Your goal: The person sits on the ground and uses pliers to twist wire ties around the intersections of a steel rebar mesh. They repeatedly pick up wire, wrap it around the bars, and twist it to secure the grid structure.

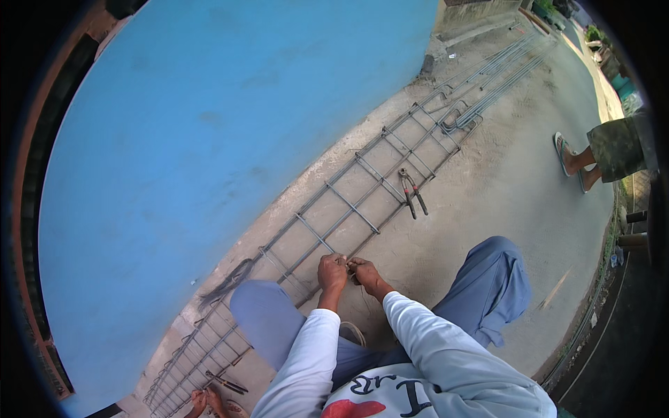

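A long steel rebar cage (355, 209) lies on the ground, running from lower left to upper right. My left hand (333, 272) is closed at its near edge, where a cross bar meets a long bar. Right beside it, my right hand (367, 274) is closed too, fingers pinched, with a thin strand of what looks like tie wire at them. The fingers hide the joint itself, and what the left fingertips grip does not show. Farther along the cage, end-cutting pincers (411, 194) with red and black handles rest with their jaws over the bars.
A blue wall (230, 104) stands along the left. Loose steel bars (498, 80) lie beyond the cage. Dark wire (226, 284) is heaped by my left knee. Another person's hands (203, 400) are at lower left near pliers (226, 382). A person in sandals (568, 155) stands at right.
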Action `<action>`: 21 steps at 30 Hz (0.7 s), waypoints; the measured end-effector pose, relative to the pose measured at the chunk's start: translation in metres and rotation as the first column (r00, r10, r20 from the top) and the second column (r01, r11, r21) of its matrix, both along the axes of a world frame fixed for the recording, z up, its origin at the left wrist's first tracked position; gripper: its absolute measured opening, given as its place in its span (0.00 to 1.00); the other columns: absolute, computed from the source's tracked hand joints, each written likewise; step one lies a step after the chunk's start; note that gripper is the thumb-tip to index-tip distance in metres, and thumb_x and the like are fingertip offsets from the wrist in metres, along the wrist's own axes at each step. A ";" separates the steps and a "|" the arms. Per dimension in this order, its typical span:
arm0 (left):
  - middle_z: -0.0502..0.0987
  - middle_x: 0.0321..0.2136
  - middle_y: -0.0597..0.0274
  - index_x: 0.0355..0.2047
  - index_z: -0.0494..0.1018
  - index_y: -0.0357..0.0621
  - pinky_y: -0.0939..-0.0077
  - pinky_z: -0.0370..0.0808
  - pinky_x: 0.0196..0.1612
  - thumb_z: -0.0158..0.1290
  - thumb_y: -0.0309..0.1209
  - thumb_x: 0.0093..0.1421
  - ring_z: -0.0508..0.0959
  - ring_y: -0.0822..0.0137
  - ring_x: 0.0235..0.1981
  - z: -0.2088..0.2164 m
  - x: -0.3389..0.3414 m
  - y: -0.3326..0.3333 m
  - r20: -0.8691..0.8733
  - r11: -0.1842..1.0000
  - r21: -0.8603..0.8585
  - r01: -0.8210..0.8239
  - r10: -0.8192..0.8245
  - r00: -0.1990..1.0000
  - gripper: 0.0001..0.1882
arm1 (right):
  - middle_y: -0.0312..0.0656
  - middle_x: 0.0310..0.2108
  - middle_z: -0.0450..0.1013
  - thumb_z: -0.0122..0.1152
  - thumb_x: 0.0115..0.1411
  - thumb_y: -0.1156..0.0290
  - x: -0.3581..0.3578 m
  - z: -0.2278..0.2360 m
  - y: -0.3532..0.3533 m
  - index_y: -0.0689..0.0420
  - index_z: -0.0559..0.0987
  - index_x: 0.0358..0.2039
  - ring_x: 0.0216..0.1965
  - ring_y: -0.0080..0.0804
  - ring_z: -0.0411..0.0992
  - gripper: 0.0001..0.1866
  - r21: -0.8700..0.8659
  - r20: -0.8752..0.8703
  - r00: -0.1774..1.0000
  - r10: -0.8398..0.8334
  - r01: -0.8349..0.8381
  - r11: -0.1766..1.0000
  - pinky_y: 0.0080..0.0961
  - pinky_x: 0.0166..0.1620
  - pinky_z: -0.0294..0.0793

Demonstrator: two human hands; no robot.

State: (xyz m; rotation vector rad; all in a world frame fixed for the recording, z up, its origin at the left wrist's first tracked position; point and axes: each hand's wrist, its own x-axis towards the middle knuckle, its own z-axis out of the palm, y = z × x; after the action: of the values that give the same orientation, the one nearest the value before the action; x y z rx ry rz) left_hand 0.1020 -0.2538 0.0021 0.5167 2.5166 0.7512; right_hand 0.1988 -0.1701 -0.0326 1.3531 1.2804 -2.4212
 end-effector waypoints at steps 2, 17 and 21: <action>0.78 0.44 0.47 0.40 0.82 0.44 0.55 0.75 0.49 0.59 0.39 0.63 0.79 0.47 0.46 0.002 0.001 0.003 0.034 0.999 -0.039 0.028 -0.027 0.999 0.13 | 0.35 0.29 0.73 0.53 0.69 0.64 0.004 -0.002 0.005 0.53 0.79 0.43 0.26 0.25 0.68 0.10 -0.059 0.015 1.000 -0.004 0.005 0.998 0.25 0.31 0.68; 0.80 0.40 0.50 0.38 0.83 0.43 0.58 0.76 0.47 0.63 0.33 0.58 0.80 0.50 0.44 0.012 0.007 -0.007 -0.035 0.995 0.023 0.099 -0.098 0.995 0.10 | 0.36 0.36 0.70 0.57 0.67 0.49 -0.007 0.015 0.017 0.50 0.77 0.41 0.36 0.30 0.68 0.17 -0.247 0.088 0.995 0.043 -0.020 0.969 0.32 0.42 0.70; 0.82 0.39 0.51 0.40 0.83 0.43 0.59 0.76 0.49 0.62 0.31 0.59 0.80 0.49 0.45 0.037 0.014 -0.004 0.014 0.987 -0.034 0.154 -0.154 0.988 0.10 | 0.35 0.36 0.70 0.60 0.66 0.47 -0.002 0.010 0.020 0.50 0.77 0.40 0.37 0.30 0.68 0.18 -0.225 0.092 0.994 0.061 -0.039 0.974 0.33 0.43 0.70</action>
State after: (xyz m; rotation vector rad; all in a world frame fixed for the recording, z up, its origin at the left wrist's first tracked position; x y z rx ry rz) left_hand 0.1163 -0.2583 0.0393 0.6839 2.4413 0.6487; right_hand 0.1966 -0.1503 -0.0223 1.3413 0.9735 -2.3484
